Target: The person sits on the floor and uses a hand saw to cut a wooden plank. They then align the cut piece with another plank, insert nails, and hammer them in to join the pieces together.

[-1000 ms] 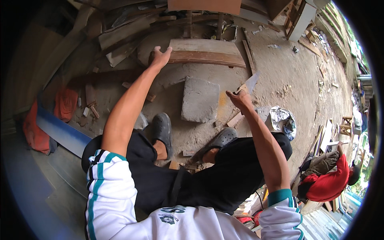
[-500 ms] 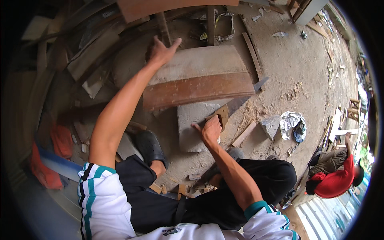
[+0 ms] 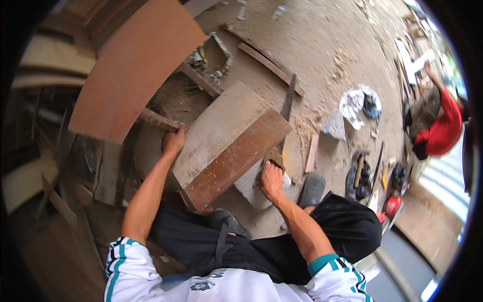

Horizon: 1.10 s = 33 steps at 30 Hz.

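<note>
My left hand (image 3: 173,141) is closed around the end of a narrow wooden bar (image 3: 156,119), which runs out from under a large orange-brown panel (image 3: 138,65). My right hand (image 3: 272,180) grips the wooden handle of a handsaw (image 3: 289,98). The saw's dark blade points away from me, and part of it is hidden by the right end of a worn wooden bench (image 3: 239,158). This bench has a greyish top and a reddish-brown near side, and it stands between my hands. A second wooden bar (image 3: 201,80) runs from the panel to the bench's far edge.
A pale block (image 3: 254,191) lies under the bench's near side. Wood strips (image 3: 266,60), shavings and a crumpled silvery bag (image 3: 354,105) lie on the dirt floor. Boards are piled at left. Several tools (image 3: 359,171) lie at right, where a person in red (image 3: 443,126) crouches.
My view has turned, and the bench and panel now appear slanted. My left hand, earlier with thumb spread, is now wrapped round the bar. The right hand still holds the saw.
</note>
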Motion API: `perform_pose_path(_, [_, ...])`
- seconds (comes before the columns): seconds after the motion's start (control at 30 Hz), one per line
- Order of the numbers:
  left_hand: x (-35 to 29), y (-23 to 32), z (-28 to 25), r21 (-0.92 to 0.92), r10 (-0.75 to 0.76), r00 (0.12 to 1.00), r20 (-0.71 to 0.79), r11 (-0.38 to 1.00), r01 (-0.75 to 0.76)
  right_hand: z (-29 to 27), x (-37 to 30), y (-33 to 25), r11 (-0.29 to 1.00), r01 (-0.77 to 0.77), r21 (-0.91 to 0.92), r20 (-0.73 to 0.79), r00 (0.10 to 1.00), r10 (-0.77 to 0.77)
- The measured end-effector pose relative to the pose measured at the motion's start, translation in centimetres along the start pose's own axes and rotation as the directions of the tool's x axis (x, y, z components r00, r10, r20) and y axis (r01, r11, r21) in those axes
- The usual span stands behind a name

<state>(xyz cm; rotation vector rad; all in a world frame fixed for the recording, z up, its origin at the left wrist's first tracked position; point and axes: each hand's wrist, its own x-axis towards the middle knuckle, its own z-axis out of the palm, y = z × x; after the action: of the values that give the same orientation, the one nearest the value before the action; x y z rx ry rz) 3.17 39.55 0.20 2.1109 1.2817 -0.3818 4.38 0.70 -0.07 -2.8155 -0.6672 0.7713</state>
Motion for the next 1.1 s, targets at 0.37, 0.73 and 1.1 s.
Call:
perform_pose_path(0.37, [-0.9,1.3,0.2,0.044,-0.004,0.999,-0.043,0.999,0.006,0.3,-0.4,-0.1,0.996,-0.081,-0.046,0.045,0.996,0.083])
perform_pose_path(0.73, [1.6,0.9,0.1,0.126,0.027,0.999,-0.033,0.992,-0.023,2.5,1.0,-0.1,0.997,-0.058,-0.057,-0.175,0.983,0.047])
perform_pose_path(1.1, [2.3,0.1,-0.6,0.15,0.026,0.986,-0.163,0.989,-0.001,3.2,1.3,0.2,0.999,0.02,0.042,-0.163,0.986,-0.013])
